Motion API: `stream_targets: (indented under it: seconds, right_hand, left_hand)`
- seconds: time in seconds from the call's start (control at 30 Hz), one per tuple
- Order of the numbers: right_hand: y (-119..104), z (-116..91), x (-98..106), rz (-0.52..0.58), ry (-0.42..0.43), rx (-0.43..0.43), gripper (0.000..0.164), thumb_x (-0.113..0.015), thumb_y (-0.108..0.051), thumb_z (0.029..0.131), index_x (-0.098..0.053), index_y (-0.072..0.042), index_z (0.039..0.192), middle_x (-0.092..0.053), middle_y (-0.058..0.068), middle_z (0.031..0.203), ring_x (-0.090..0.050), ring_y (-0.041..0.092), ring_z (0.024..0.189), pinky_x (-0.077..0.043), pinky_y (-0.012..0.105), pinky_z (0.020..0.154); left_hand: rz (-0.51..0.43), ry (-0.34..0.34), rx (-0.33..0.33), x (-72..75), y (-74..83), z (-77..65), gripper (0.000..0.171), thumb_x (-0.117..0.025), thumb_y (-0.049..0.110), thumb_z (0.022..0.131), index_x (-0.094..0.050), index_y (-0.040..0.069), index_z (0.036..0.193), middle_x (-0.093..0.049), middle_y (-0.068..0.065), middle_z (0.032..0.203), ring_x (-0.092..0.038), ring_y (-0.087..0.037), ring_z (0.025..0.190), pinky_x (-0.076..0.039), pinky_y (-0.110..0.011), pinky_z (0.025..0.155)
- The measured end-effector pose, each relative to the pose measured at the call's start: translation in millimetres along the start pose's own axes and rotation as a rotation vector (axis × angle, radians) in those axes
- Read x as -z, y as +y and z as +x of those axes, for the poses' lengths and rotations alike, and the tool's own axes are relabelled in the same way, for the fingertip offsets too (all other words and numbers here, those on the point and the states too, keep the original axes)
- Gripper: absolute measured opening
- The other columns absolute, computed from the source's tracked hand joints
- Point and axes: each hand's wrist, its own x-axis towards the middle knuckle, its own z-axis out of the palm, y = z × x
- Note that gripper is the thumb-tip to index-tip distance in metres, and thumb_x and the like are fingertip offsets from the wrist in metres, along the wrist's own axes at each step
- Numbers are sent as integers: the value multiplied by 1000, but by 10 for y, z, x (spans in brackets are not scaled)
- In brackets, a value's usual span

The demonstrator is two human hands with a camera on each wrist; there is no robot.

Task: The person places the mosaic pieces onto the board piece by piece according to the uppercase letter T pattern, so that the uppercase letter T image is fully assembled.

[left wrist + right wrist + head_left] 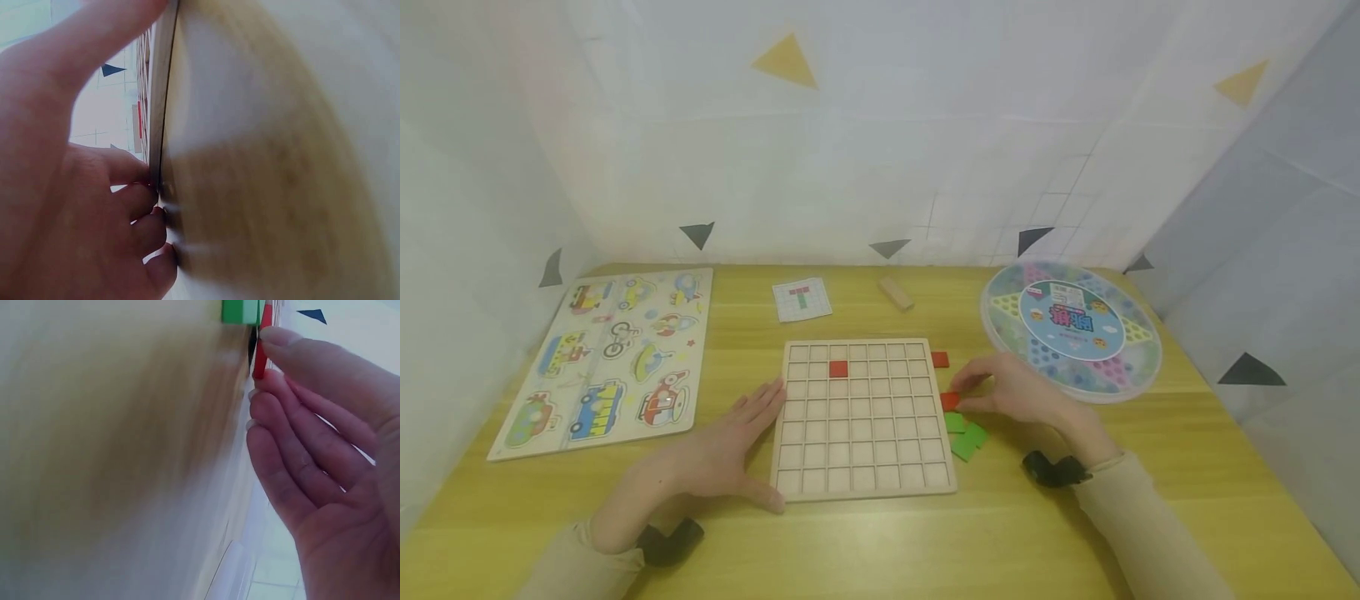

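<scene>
- Right hand (1018,392), right of the frame's centre, pinches a red tile (950,402) at its fingertips.
- Left hand (721,450), lower left, fingers apart, touches the left edge of the grid board (861,431).

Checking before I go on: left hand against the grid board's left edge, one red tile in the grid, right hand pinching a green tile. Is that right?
No: the tile in the right hand is red, not green, as the right wrist view shows. The rest holds: left hand against the left edge of the grid board, one red tile in the grid.
</scene>
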Motion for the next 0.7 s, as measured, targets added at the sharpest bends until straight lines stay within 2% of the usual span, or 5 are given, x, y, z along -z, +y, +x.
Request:
stream_targets:
  seconds: [0.27, 0.7]
  right_hand:
    - [-8, -42, 48, 38, 61, -15, 26, -82, -23, 83, -75, -19, 107, -74, -8, 102, -67, 14, 98, -57, 40, 91]
    - [-86, -64, 111, 4, 159, 94, 24, -84, -18, 81, -76, -19, 104, -74, -10, 99, -68, 12, 94, -58, 44, 87]
  left_hand:
    - [-12, -11, 19, 8, 15, -4, 139, -75, 77, 63, -2, 10, 162, 7, -9, 169, -1, -42, 153, -15, -60, 122]
    - [-22, -3, -7, 23, 37, -20, 139, -76, 75, 64, -4, 6, 161, 5, -13, 168, -1, -42, 153, -13, -60, 122]
